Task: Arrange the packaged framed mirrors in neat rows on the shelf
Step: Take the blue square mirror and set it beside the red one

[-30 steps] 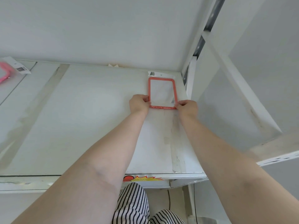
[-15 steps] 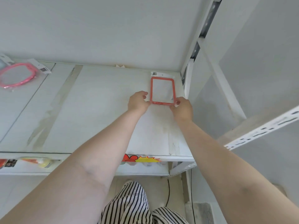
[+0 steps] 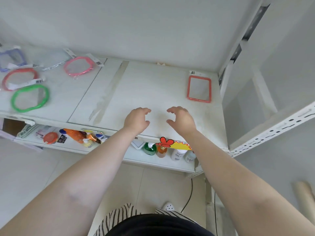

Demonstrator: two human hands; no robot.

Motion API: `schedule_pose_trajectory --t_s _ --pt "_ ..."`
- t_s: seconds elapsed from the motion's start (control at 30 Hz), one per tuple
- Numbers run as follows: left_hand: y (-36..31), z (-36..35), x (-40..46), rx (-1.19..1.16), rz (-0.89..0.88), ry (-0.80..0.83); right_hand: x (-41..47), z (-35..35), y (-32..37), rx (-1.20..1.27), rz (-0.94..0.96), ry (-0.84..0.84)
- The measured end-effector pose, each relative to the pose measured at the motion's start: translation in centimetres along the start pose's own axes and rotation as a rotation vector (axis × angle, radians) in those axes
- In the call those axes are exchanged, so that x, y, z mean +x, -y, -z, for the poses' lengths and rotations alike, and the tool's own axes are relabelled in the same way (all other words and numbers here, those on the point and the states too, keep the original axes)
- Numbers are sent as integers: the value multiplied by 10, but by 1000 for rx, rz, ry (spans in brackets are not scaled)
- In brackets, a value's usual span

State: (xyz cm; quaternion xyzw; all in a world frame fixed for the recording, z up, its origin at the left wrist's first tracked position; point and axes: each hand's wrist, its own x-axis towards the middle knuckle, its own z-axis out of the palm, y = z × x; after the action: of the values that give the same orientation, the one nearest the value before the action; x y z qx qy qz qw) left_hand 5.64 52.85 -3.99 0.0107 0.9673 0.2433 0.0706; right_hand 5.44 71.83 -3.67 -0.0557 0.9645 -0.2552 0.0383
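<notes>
Now my left hand (image 3: 136,119) and right hand (image 3: 182,119) hover loosely curled, holding nothing, over the shelf (image 3: 144,92). One orange rectangular mirror (image 3: 199,88) lies in the back-right corner. I count five unsorted mirrors (image 3: 29,97) far left; a careless reach there could snag their loose packaging and scatter them.

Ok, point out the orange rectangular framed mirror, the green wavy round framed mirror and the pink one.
orange rectangular framed mirror (image 3: 199,88): head view, middle of its glass.
green wavy round framed mirror (image 3: 30,98): head view, middle of its glass.
pink wavy round framed mirror (image 3: 79,66): head view, middle of its glass.
</notes>
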Motion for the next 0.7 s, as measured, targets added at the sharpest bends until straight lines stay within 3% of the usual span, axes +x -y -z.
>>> schedule_pose_trajectory --t_s 0.7 --pt "296 135 -111 143 103 -107 -36 -172 270 -118 61 79"
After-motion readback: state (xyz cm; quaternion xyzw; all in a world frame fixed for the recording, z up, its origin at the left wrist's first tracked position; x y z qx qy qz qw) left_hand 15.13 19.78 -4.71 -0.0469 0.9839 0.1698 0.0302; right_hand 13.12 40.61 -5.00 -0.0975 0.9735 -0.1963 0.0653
